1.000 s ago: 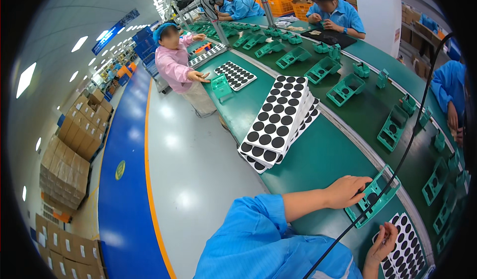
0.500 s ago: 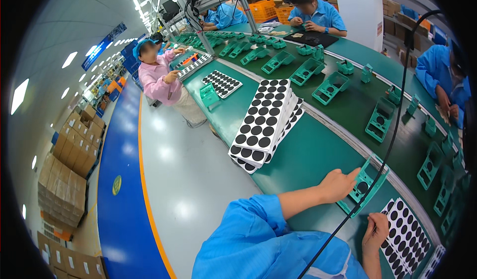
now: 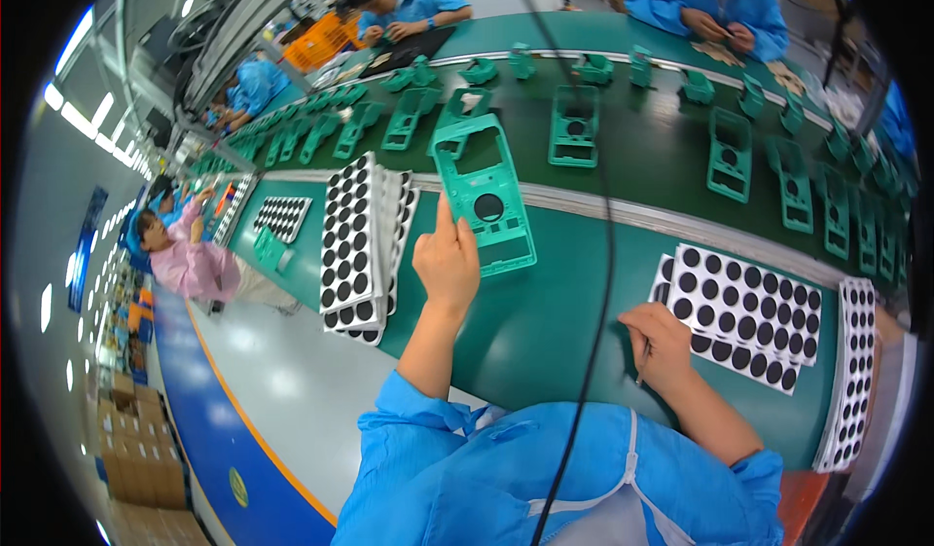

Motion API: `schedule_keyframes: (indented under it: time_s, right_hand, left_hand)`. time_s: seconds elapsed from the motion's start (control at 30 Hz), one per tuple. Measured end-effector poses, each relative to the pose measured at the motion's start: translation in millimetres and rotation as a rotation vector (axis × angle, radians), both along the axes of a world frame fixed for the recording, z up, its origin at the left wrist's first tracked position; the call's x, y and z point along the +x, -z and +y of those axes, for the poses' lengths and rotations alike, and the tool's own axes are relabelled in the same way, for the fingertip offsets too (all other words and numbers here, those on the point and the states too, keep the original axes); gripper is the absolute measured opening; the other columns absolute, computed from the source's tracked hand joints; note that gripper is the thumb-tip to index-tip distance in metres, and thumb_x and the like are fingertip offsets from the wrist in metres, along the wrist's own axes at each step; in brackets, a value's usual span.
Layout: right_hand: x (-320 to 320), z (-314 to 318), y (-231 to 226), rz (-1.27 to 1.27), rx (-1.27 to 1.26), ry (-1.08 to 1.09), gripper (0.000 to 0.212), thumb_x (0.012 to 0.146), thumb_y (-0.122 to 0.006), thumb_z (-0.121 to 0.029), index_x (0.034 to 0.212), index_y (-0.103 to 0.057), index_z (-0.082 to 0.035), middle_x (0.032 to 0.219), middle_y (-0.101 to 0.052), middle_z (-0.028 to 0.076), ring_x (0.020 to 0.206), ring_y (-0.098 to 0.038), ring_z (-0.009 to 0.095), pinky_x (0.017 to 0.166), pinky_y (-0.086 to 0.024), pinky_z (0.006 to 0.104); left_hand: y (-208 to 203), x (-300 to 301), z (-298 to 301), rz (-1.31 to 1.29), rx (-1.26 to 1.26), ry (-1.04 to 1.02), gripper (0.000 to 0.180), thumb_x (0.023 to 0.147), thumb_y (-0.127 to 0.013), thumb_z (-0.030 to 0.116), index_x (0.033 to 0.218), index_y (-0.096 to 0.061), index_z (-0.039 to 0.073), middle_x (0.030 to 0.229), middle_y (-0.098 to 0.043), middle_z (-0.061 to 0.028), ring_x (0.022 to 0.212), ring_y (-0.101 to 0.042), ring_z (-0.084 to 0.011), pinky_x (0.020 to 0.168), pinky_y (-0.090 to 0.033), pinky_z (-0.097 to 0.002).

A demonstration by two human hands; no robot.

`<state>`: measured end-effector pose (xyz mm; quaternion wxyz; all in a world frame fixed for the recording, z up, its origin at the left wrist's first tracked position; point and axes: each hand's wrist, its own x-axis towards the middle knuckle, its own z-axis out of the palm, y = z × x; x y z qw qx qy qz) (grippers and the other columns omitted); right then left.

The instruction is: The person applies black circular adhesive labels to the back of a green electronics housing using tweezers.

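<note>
My left hand (image 3: 449, 259) grips a green plastic housing (image 3: 510, 196) by its left edge, thumb and index finger against it. The housing is tilted up over the rail between bench and belt. It has a large window at the top, a slot at the bottom and a black disc (image 3: 488, 206) in its middle. My right hand (image 3: 664, 344) is pinched closed low over the bench, beside white sheets of black round stickers (image 3: 749, 303). A thin, slender tool (image 3: 642, 363) shows below its fingers; its exact kind is hard to make out.
A stack of sticker sheets (image 3: 350, 239) lies left of my left hand, another (image 3: 848, 381) at the right. Beyond the rail, the dark green belt (image 3: 642, 147) carries several green housings (image 3: 574, 126). A black cable (image 3: 605, 254) hangs across the view. Co-workers sit opposite and at left.
The view has swung to the right. My left hand has lifted the housing and holds it up toward the belt. My right hand stays near the sticker sheets, still pinched.
</note>
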<state>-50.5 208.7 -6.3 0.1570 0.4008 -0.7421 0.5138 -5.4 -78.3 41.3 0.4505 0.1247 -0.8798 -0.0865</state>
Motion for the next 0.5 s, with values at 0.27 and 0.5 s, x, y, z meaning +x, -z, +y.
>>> schedule_keyframes:
  time_s: [0.27,0.5]
  right_hand:
    - [7,9,1,0.062,0.011,0.066,0.02,0.068,-0.065,-0.002,0.088,-0.063,-0.006,0.082,-0.063,0.008,0.065,-0.062,0.023,0.054,-0.049,0.0297]
    - [8,14,-5,-0.024,-0.02,0.207,0.033,0.066,-0.07,-0.003,0.097,-0.059,-0.004,0.09,-0.063,0.012,0.073,-0.062,0.027,0.061,-0.049,0.0322]
  left_hand:
    - [24,-24,55,-0.478,0.133,0.152,0.047,0.086,-0.049,0.018,0.132,-0.04,0.008,0.067,-0.06,-0.0148,0.057,-0.057,-0.034,0.054,-0.043,-0.0436]
    - [14,-195,101,-0.608,0.183,0.294,0.041,0.09,-0.039,0.024,0.127,-0.04,0.006,0.079,-0.062,-0.0233,0.075,-0.06,-0.0417,0.066,-0.045,-0.0522]
